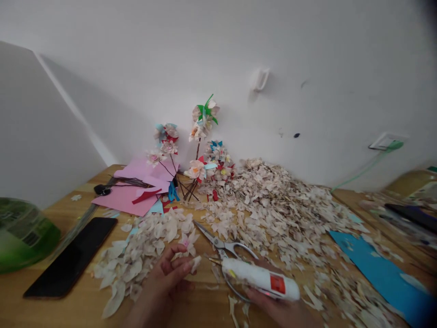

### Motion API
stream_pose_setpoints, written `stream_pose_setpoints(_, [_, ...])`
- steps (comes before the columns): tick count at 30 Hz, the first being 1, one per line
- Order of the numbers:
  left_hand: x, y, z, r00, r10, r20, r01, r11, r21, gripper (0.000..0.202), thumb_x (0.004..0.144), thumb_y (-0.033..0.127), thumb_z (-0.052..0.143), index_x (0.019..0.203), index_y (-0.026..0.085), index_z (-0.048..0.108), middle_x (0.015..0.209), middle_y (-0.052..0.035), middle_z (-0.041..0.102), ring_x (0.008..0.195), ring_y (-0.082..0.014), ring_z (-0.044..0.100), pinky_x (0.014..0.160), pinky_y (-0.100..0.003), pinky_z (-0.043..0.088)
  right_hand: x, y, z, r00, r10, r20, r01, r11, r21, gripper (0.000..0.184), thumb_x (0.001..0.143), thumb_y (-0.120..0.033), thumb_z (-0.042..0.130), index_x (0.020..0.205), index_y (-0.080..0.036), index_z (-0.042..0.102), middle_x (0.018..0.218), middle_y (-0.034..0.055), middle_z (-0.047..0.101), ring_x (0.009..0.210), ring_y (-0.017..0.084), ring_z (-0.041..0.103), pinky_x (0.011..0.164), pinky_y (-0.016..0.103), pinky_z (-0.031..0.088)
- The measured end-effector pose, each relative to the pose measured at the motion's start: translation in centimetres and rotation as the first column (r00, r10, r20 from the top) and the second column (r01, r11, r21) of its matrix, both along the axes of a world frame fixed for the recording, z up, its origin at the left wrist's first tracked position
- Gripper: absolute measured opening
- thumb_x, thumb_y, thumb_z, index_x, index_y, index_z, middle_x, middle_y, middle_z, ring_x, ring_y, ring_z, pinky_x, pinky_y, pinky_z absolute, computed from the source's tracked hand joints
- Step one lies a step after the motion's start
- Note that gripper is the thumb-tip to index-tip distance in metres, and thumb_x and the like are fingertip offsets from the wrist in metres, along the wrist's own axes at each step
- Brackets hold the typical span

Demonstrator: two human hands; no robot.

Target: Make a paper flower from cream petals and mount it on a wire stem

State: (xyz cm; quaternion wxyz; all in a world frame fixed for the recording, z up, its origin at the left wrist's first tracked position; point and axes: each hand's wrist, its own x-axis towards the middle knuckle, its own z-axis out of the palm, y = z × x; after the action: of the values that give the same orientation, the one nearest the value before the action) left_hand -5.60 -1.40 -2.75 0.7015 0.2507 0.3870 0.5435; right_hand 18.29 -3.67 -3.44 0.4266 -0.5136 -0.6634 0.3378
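Observation:
A small pale petal is pinched between the thumb and fingers of my left hand. Right behind those fingers is a whitish flower with a pink centre; I cannot tell whether the hand also holds it. My right hand is closed around a white hot glue gun with a red label. Its metal nozzle points left, a short gap from the petal. Metal scissors lie on the table, partly hidden under the glue gun, blades towards the back left. Loose petals are heaped left of my left hand.
A large mound of dried petals covers the back right. Finished flowers on stems lean near the wall. Pink paper, a black phone and a green container are left. Blue paper lies right.

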Motion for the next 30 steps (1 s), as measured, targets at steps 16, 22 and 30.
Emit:
stream_pose_setpoints(16, [0.5, -0.9, 0.3, 1.0, -0.027, -0.005, 0.027, 1.0, -0.002, 0.043, 0.053, 0.023, 0.085, 0.084, 0.022, 0.054, 0.059, 0.0043, 0.067, 0.051, -0.0104, 0.057, 0.044, -0.019, 0.049, -1.6, -0.4, 2.8, 0.996, 0.055, 0.073, -0.056, 0.998, 0.013, 0.026, 0.07, -0.043, 0.062, 0.056, -0.025, 0.049, 0.051, -0.0034, 0.049, 0.046, 0.016, 0.048, 0.042, 0.024, 0.04])
stream_pose_setpoints(22, [0.4, -0.7, 0.1, 0.999, -0.04, -0.029, 0.04, 0.999, -0.001, 0.046, 0.05, 0.025, 0.086, 0.083, 0.022, 0.054, 0.059, 0.0032, 0.067, 0.053, -0.0125, 0.058, 0.043, -0.021, 0.05, -1.6, -0.4, 2.4, 0.993, 0.084, 0.082, -0.084, 0.996, 0.0, 0.025, 0.073, -0.039, 0.06, 0.059, -0.023, 0.049, 0.053, -0.0042, 0.05, 0.048, 0.014, 0.049, 0.043, 0.022, 0.04])
stream_pose_setpoints(30, [0.3, -0.8, -0.3, 0.999, -0.052, -0.007, 0.052, 0.999, 0.011, 0.046, 0.053, 0.026, 0.085, 0.085, 0.022, 0.052, 0.06, 0.0027, 0.068, 0.051, -0.0115, 0.058, 0.043, -0.02, 0.049, -1.3, -0.3, 1.0, 0.997, 0.059, 0.052, -0.053, 0.993, -0.109, 0.024, 0.071, -0.037, 0.063, 0.061, -0.022, 0.046, 0.055, -0.0062, 0.045, 0.05, 0.012, 0.045, 0.045, 0.02, 0.039])
